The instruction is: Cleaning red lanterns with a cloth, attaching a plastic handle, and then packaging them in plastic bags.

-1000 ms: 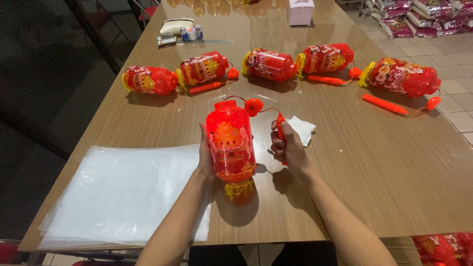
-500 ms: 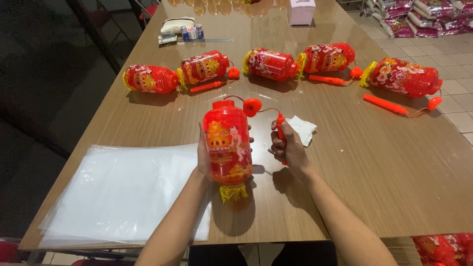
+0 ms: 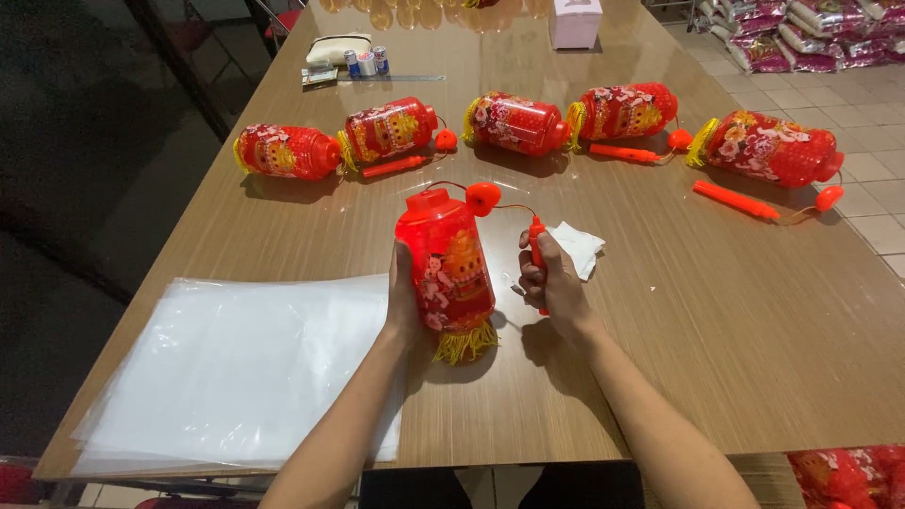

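Observation:
My left hand (image 3: 403,300) grips a red plastic lantern (image 3: 445,261) with a yellow tassel fringe at its near end, held tilted just above the wooden table (image 3: 660,358). My right hand (image 3: 549,285) is closed around the lantern's orange stick handle (image 3: 537,238), held upright. A thin cord runs from the handle to an orange knob (image 3: 483,197) by the lantern's top. A crumpled white tissue (image 3: 577,248) lies just right of my right hand.
Several similar red lanterns (image 3: 526,123) lie in a row across the far half of the table, some with orange sticks (image 3: 735,200) beside them. A stack of clear plastic sheets (image 3: 236,372) sits near left. Batteries (image 3: 366,62) and a pink box (image 3: 575,23) stand at the far end.
The lantern in my left hand has dimmed from brightly lit and rotated slightly, with its tassel end swinging towards the right. My right hand has stayed on the handle.

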